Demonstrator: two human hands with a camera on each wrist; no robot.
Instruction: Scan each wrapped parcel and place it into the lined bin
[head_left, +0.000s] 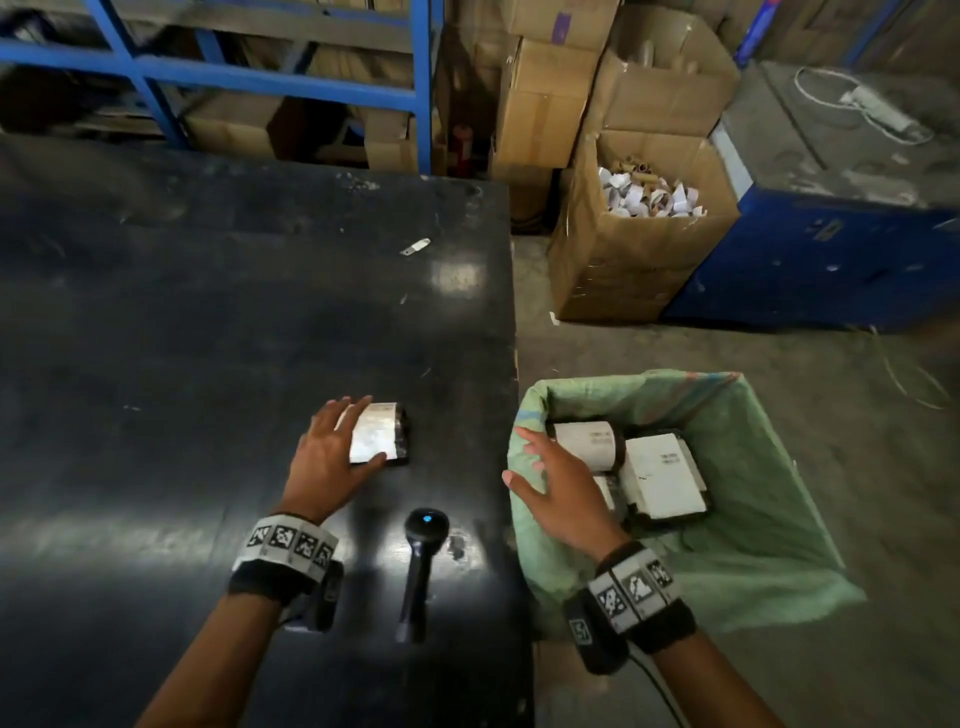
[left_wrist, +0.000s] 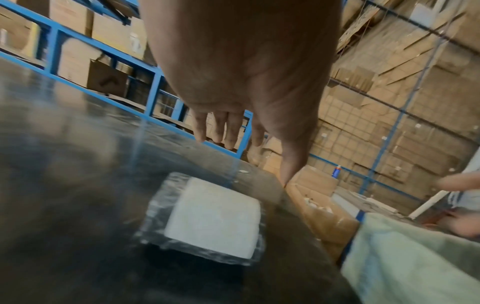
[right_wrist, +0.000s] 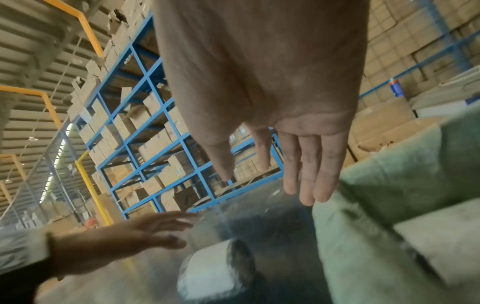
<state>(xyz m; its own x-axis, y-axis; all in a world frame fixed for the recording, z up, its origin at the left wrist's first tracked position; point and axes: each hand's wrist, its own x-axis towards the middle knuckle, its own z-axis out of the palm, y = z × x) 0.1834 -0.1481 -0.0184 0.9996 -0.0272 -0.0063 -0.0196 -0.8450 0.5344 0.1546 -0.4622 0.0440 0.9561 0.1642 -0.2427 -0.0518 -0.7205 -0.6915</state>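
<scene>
Warehouse bay, concrete floor (head_left: 857, 467).
Black counter (head_left: 208, 312) fronts blue racking (head_left: 423, 83) holding cartons; open cardboard box (head_left: 613, 260) beside blue cabinet (head_left: 831, 260).

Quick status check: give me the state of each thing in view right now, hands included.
Left hand: open, over the parcel's left side.
Right hand: open, empty, above the bin's near edge.
Parcel: flat on table, label up.
Scanner: lying on table, blue light on.
Bin: lined, holds several parcels.

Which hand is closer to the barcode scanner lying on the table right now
Left, by a small margin. The left hand is up and to the left of the scanner, over the parcel. The right hand is off the table, over the bin.
</scene>
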